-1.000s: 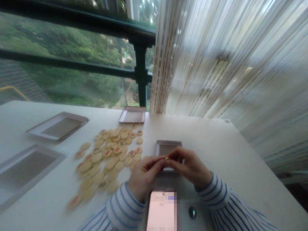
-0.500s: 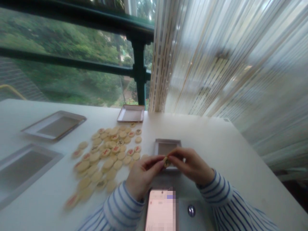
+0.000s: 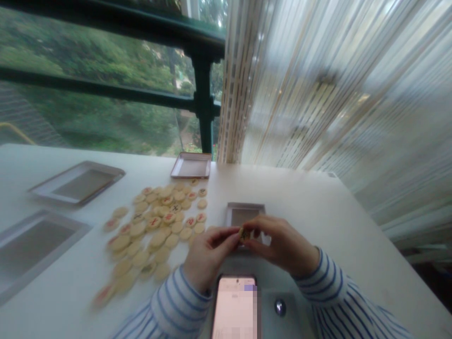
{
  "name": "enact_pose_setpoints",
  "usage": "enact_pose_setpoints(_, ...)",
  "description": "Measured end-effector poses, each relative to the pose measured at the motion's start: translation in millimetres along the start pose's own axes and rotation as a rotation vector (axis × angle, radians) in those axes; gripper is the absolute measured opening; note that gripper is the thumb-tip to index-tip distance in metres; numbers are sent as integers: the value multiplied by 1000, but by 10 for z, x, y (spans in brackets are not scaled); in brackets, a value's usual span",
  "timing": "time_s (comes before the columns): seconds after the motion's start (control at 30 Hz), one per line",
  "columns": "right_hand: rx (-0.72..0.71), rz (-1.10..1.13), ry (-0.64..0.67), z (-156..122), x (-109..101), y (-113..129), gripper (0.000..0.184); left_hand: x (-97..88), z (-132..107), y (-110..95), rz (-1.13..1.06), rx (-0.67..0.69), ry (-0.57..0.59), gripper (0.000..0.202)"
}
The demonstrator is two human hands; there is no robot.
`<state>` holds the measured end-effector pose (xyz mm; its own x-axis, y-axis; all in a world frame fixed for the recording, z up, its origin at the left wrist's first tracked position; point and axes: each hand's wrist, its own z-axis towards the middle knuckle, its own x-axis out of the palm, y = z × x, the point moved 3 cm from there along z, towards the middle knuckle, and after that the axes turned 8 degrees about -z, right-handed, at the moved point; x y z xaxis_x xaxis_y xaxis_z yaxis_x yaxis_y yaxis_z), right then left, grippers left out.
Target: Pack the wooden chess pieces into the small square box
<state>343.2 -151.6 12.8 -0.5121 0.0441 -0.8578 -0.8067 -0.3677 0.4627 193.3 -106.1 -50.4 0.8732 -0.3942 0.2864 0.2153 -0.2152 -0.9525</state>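
Note:
Held up in front of me is a small round wooden xiangqi piece [image 3: 243,234] with a dark character on its face. My left hand [image 3: 208,252] pinches its left side between thumb and fingers. From the other side, the index finger and thumb of my right hand [image 3: 282,242] touch its edge, closed around it. Just beyond and below both hands sits a small open tray [image 3: 261,207], partly hidden by them. Left of my left hand spreads a loose heap of xiangqi pieces [image 3: 158,238], some showing red or dark characters, others blank side up.
A phone [image 3: 235,308] with a lit screen lies nearest me, beside a shiny round object [image 3: 280,307]. Three more shallow trays stand on the white table: back centre [image 3: 190,177], left [image 3: 106,168] and front left [image 3: 21,278]. A string curtain [image 3: 238,94] hangs behind.
The right hand's fingers have shifted on the piece, its index finger and thumb now spread further apart around it. The left hand keeps its pinch; the view has moved slightly.

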Motion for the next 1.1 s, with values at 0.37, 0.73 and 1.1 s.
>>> enact_pose_setpoints(0.37, -48, -136, 6, -1, -15, 59, 16, 14, 4, 7, -18, -14, -1, 25)
enact_pose_setpoints(0.73, -9, -196, 23, -33, -243, -51, 18, -106, 15, -54, 304, 173, -124, 27)
enact_pose_setpoints(1.1, 70, -313, 139, -70, -346, -187, 17, -132, -22, -117, 753, 489, -165, 21)
